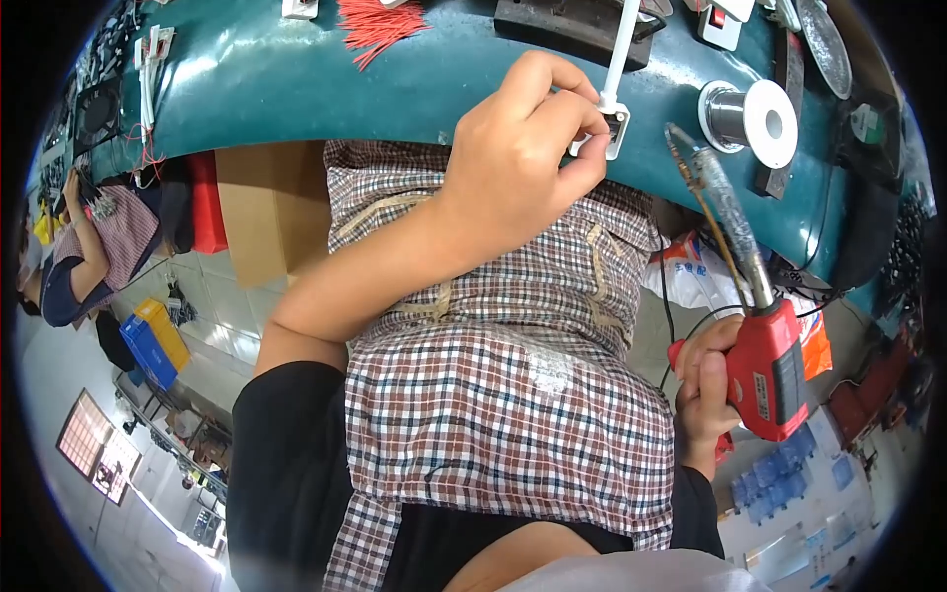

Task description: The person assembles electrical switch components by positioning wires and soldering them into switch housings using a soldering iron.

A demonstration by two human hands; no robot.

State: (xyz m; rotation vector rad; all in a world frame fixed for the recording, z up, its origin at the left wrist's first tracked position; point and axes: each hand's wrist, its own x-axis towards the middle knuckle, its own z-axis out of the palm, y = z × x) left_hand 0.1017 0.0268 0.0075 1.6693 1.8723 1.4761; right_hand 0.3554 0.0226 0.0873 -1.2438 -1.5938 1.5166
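Observation:
My left hand (523,153) is over the front edge of the green work table, its thumb and fingers pinched at a small white plastic housing (614,133). A white cable (621,54) runs up from that housing. What lies between the fingertips is partly hidden. My right hand (705,380) is wrapped round the handle of a red soldering gun (767,380). The gun's long metal tip points up toward the table, a short way right of the housing and apart from it. A spool of solder wire (730,116) rests on the table beyond the tip.
Red wires (380,25) lie in a bunch on the green table (256,94). A dark metal block (562,30) and a white switch piece (720,30) are at the far side. A cardboard box (261,202) stands below. Another person (99,237) sits at the left.

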